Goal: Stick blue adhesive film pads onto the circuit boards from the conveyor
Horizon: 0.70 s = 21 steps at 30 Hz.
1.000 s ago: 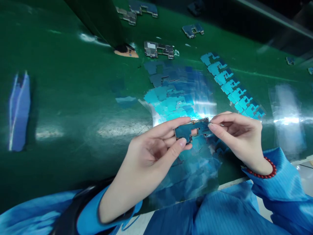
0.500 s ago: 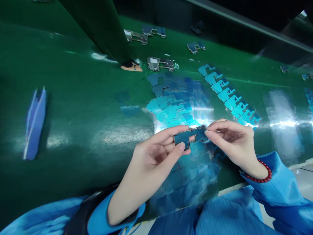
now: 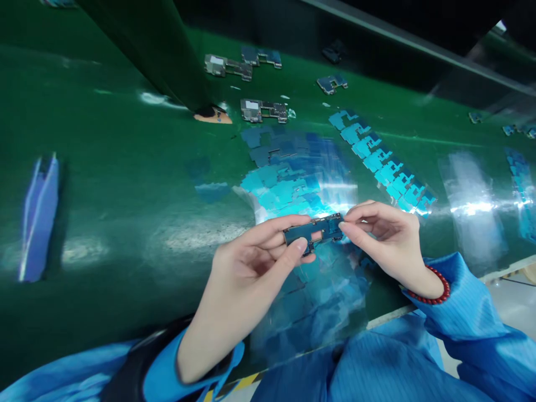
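Note:
A small blue circuit board [image 3: 314, 230] is held between both hands above the green belt [image 3: 125, 167]. My left hand [image 3: 247, 273] pinches its left end between thumb and fingers. My right hand [image 3: 383, 240], with a red bead bracelet at the wrist, pinches the board's right end with its fingertips. Under the hands lies a clear film sheet with several blue stickers [image 3: 293, 178].
A strip of blue stickers [image 3: 379, 162] lies to the right, with more clear film [image 3: 473, 201] beyond it. Several bare boards [image 3: 263, 110] lie farther back on the belt. Blue tweezers [image 3: 37, 218] rest at the far left. A dark green post [image 3: 159, 50] rises at the back.
Both hands with the board have drifted slightly left in the picture as the view shifted. The grip on the board is unchanged.

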Motion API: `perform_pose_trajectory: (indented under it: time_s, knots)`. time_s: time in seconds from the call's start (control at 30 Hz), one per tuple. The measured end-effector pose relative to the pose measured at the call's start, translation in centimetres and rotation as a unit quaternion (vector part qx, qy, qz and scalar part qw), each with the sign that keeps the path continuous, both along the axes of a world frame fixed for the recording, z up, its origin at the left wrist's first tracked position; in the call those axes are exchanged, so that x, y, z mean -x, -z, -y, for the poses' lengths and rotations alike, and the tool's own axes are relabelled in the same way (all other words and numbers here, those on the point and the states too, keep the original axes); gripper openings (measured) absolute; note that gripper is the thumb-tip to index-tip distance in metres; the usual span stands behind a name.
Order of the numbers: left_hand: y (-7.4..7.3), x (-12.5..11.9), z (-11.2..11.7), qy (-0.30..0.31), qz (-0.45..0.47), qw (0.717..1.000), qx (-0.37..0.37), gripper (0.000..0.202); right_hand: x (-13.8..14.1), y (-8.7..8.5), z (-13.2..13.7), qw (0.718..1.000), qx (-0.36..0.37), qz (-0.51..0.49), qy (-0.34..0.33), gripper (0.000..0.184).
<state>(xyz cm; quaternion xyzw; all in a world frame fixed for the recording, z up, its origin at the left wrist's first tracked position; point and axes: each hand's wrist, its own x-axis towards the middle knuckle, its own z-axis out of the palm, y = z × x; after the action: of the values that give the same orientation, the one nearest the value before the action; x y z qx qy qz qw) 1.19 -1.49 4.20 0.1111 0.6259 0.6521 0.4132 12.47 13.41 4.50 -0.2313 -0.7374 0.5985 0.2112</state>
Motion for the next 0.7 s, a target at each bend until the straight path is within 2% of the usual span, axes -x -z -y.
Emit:
perform_pose_trajectory:
  time_s: [0.23, 0.3, 0.4, 0.47, 0.57, 0.7]
  knots:
    - [-0.4, 0.1, 0.0, 0.007, 0.044, 0.999, -0.001, 0.019, 0.1, 0.4, -0.8, 0.999, -0.021, 0.005, 0.040, 0.009]
    - [-0.2, 0.0, 0.0, 0.007, 0.053, 0.999, -0.007, 0.017, 0.2, 0.6, -1.1, 0.999, -0.005, 0.018, 0.050, 0.006]
    - [0.2, 0.0, 0.1, 0.009, 0.055, 0.998, -0.014, 0.019, 0.1, 0.8, -1.0, 0.997, 0.071, 0.039, 0.002, 0.016]
    - [0.7, 0.0, 0.2, 0.015, 0.046, 0.999, -0.024, 0.028, -0.1, 1.0, -0.5, 0.991, 0.120, 0.049, -0.041, 0.024]
    - [1.3, 0.1, 0.2, 0.036, 0.028, 0.999, -0.019, 0.043, -0.3, 1.4, 0.2, 0.986, 0.140, 0.066, -0.068, 0.021]
    - [1.4, 0.3, -0.2, 0.069, -0.008, 0.997, 0.012, 0.022, -0.6, 1.8, 0.7, 0.984, 0.130, 0.076, -0.092, 0.022]
